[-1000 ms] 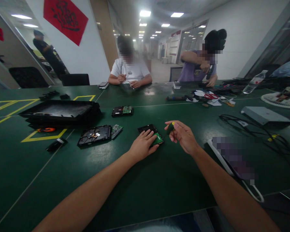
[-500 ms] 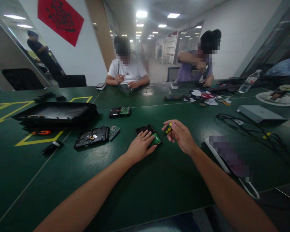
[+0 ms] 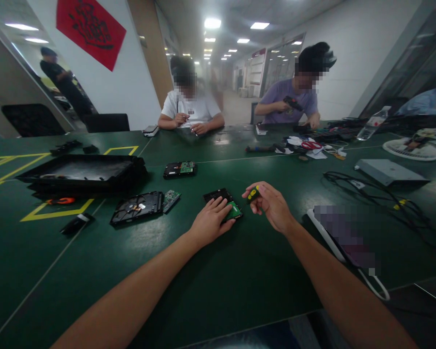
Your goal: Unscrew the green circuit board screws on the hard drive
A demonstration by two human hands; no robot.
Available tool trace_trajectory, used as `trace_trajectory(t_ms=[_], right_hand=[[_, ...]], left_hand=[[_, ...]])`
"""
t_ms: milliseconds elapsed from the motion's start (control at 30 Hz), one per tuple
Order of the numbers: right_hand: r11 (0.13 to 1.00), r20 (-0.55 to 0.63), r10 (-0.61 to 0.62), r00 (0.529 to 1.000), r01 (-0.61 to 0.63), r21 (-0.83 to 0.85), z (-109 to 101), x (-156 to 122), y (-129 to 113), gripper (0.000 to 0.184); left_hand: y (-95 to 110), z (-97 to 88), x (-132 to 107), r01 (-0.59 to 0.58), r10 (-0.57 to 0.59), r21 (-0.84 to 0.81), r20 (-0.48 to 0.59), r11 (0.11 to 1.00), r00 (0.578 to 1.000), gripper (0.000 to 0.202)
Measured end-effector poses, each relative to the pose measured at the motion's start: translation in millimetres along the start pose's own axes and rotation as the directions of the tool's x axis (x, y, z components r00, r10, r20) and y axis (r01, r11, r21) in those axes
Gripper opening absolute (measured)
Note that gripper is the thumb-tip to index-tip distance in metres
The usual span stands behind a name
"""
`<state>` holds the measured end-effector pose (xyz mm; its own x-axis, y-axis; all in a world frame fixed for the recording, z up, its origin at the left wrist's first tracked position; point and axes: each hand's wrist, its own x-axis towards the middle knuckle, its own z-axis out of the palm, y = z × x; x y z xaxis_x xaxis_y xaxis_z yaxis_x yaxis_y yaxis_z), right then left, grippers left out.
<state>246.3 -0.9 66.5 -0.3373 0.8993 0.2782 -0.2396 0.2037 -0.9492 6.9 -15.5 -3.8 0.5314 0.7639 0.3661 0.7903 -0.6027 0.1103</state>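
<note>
My left hand (image 3: 212,219) lies flat across a hard drive (image 3: 236,209), fingers stretched over its black casing and thumb along the near side. The drive's green circuit board shows beside the fingers; the rest of it is covered. Just to the right, my right hand (image 3: 272,203) is closed around the black-and-yellow handle of a screwdriver (image 3: 253,194), held at a tilt above the table. I cannot make out whether its tip touches the drive. Left of my hands, an opened hard drive (image 3: 138,207) lies next to a loose circuit board (image 3: 172,200).
Another hard drive (image 3: 179,169) lies farther back. Stacked black trays (image 3: 83,169) stand at the left, near a black object (image 3: 77,224). On the right are a phone (image 3: 339,237), black cables (image 3: 378,194) and a grey metal box (image 3: 392,172). Two people sit across the table.
My hands keep nearly the same place; the screwdriver handle has turned slightly in my right fingers. Across the table, the person in purple has lowered an arm and now holds a dark tool sideways.
</note>
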Motion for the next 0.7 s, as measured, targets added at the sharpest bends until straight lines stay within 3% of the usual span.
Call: trace_trajectory(t_ms=[200, 433, 700], right_hand=[[0.998, -0.015, 0.006, 1.000, -0.007, -0.062, 0.0, 0.2, 1.0, 0.030], [1.000, 0.019, -0.004, 1.000, 0.004, -0.006, 2.2, -1.1, -2.2, 0.036], [0.994, -0.004, -0.025, 1.000, 0.024, -0.106, 1.3, -1.4, 0.0, 0.030]], left_hand=[[-1.3, 2.5, -0.5, 0.001, -0.001, 0.000, -0.006, 1.000, 1.000, 0.054], [-1.2, 1.9, 0.0, -0.002, 0.002, -0.011, -0.015, 1.000, 1.000, 0.054], [0.1, -0.9, 0.3, -0.001, 0.000, -0.013, -0.005, 1.000, 1.000, 0.054]])
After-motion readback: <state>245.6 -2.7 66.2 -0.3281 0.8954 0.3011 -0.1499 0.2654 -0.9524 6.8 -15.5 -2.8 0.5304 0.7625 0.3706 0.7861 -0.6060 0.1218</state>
